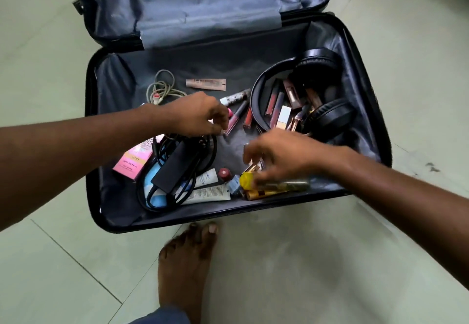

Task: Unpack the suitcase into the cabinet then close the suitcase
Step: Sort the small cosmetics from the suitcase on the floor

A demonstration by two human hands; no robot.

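A black suitcase (pixel 91 125) lies open on the floor, its lid (pixel 208 6) folded back. Inside are black headphones (pixel 322 90), several lip glosses (pixel 275 105), a black charger with cables (pixel 175 168), a pink box (pixel 134 161), white tubes (pixel 208 193), a grey cable (pixel 162 87) and a yellow-capped bottle (pixel 247 180). My left hand (pixel 198 115) is curled, its fingertips pinching the near end of a pink lip gloss tube (pixel 234 118). My right hand (pixel 276 156) is blurred, fingers down over a gold lipstick (pixel 252 168) and the yellow-capped bottle; its grip is unclear.
The suitcase rests on pale green floor tiles (pixel 330 260). My bare foot (pixel 185 268) stands just in front of its near edge. A beige tube (pixel 205 83) lies at the back of the case. No cabinet is in view.
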